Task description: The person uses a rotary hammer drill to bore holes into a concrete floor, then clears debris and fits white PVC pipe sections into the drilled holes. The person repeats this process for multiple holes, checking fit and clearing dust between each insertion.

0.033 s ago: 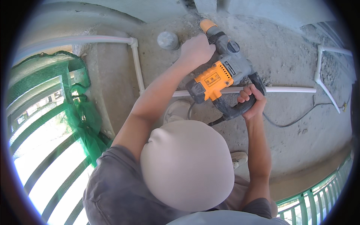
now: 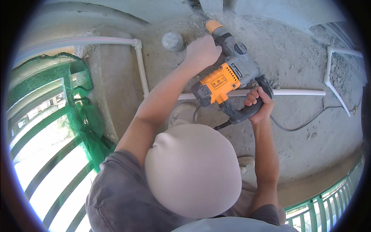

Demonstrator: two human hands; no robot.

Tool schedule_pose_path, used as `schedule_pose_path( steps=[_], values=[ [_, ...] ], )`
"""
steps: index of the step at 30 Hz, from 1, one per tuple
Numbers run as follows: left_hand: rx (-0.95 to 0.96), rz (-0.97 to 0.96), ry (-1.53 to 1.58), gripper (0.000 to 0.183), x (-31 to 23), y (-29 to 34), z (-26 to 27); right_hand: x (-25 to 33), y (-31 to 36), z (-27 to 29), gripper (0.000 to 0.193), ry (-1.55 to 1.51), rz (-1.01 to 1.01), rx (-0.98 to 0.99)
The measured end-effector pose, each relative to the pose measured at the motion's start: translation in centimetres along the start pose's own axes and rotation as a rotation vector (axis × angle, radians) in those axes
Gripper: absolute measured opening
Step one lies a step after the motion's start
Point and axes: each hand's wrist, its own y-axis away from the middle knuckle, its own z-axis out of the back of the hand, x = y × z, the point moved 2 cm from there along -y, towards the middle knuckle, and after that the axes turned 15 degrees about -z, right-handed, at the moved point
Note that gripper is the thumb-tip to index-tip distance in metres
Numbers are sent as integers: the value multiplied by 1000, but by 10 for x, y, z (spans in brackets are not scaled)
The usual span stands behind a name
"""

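An orange and grey rotary hammer (image 2: 221, 82) is held in both hands, its orange nose pointing up toward the wall at the far side. My left hand (image 2: 203, 51) is closed in a fist around the side handle behind the nose; the handle itself is mostly hidden. My right hand (image 2: 262, 104) wraps round the black rear D-handle (image 2: 241, 115), fingers curled through its opening. Beyond the nose, a dark streak toward the wall base may be the bit, but it is too blurred to tell. A black power cord (image 2: 299, 127) runs over the floor at the right.
White pipes lie or run along the concrete floor (image 2: 301, 154), including one straight pipe (image 2: 305, 92) behind the tool and a bent pipe (image 2: 328, 69) at right. A capped pipe stub (image 2: 172, 41) stands near my left hand. Green netting (image 2: 83, 123) covers railings at left.
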Motion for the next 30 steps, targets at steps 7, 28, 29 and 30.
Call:
schedule_pose_path(
  steps=[7, 28, 29, 30],
  values=[
    [-34, -61, -91, 47, -14, 15, 1, -7, 14, 3, 15, -68, 26, 54],
    [-418, -29, 869, 29, 26, 26, 11, -34, 85, -231, 26, 982, 467, -323],
    [-478, -36, 966, 27, 31, 21, 8, -37, 80, -243, 24, 1065, 481, -292],
    [-523, -35, 1035, 26, 36, 15, 5, -37, 74, -253, 23, 1107, 455, -325]
  ],
)
